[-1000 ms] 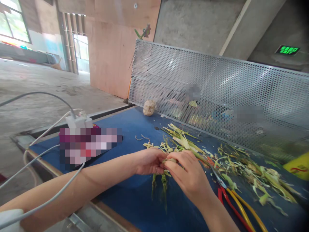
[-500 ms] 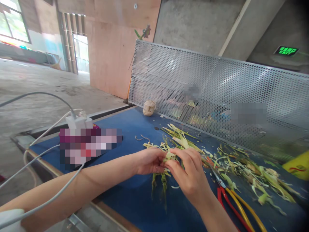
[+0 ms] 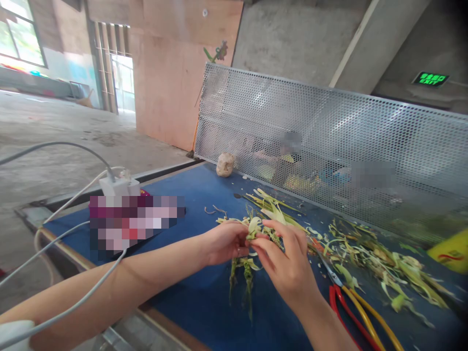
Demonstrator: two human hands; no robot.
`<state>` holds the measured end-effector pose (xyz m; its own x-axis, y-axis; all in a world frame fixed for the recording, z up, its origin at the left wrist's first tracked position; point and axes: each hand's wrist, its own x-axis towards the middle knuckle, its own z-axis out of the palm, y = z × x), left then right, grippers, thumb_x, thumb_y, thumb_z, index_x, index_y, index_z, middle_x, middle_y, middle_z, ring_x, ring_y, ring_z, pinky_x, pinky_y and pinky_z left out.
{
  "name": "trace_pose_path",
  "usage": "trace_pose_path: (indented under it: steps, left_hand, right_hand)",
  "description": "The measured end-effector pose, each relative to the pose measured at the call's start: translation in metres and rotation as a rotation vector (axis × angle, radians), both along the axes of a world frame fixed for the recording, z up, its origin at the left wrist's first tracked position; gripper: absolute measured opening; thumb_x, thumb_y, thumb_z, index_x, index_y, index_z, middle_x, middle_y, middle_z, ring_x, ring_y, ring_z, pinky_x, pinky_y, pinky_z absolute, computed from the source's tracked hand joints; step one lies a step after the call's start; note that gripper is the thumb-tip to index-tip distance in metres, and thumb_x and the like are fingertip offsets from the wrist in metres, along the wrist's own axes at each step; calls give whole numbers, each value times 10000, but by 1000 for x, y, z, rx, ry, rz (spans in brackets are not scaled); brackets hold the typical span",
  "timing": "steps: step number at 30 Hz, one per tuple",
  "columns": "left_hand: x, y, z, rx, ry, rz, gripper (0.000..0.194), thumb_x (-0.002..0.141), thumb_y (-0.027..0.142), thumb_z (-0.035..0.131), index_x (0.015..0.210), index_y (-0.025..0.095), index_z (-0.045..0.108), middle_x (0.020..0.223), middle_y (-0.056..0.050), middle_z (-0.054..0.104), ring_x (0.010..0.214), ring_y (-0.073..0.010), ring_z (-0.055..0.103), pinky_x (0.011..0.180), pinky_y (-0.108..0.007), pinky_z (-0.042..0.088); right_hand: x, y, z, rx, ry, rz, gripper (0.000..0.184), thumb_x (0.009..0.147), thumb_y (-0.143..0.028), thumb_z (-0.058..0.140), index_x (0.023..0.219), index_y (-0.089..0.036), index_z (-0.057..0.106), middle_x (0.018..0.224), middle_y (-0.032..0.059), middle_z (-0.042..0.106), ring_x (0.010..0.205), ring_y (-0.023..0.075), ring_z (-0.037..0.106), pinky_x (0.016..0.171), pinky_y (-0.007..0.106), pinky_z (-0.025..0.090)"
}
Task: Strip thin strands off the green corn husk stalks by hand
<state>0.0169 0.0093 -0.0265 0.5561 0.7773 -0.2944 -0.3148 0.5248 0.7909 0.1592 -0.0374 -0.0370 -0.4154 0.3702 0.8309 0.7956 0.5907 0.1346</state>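
Near edge: tool with red and yellow handles [image 3: 335, 279] lies on blue table [image 3: 190, 312], beside right forearm. Green sprigs [image 3: 248, 273] hang below fingers. Left hand [image 3: 230, 243] pinches pale-green leaf piece [image 3: 254, 226], held above table between both hands. Right hand [image 3: 288, 256] meets it, index finger raised apart from lower fingertip; whether right grip is clamped, cannot tell. Light, steady left pinch and small right-hand movements would likely spare thin leaf from tearing. Beyond: leaf scraps [image 3: 398, 268], pale lump [image 3: 224, 165], perforated metal screen [image 3: 256, 97].
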Motion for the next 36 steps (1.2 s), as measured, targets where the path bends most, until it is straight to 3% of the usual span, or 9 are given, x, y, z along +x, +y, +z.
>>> trace_pose_path:
  steps: [7,15,25,36]
  left_hand:
    - [3,-2,3,-42,-26,59,173,620,15,453,486,117,492,405,40,435,391,-37,383,412,-144,320]
    - [4,-2,0,-38,-34,46,113,598,36,455,543,100,531,538,-10,535,428,-38,378,405,-150,291]
    - [5,-5,-1,-17,-41,95,158,619,47,472,478,119,469,388,43,390,392,-42,348,399,-159,262]
    - [7,-7,-3,28,-78,95,155,611,75,539,485,122,462,425,39,412,408,-38,361,385,-160,238]
  right_hand:
    - [2,-1,-2,58,-73,20,178,745,-108,585,909,-178,602,1046,96,527,943,216,473,822,402,398]
    - [1,0,-2,52,-53,-7,124,750,-130,582,860,-174,616,1038,99,529,943,217,473,819,381,413]
    - [1,1,-3,88,-101,-8,140,756,-114,574,881,-160,617,1028,102,561,920,218,491,797,389,423]
    - [-3,-1,-3,157,-155,-50,124,789,-122,535,876,-137,621,983,96,621,879,207,517,778,375,416]
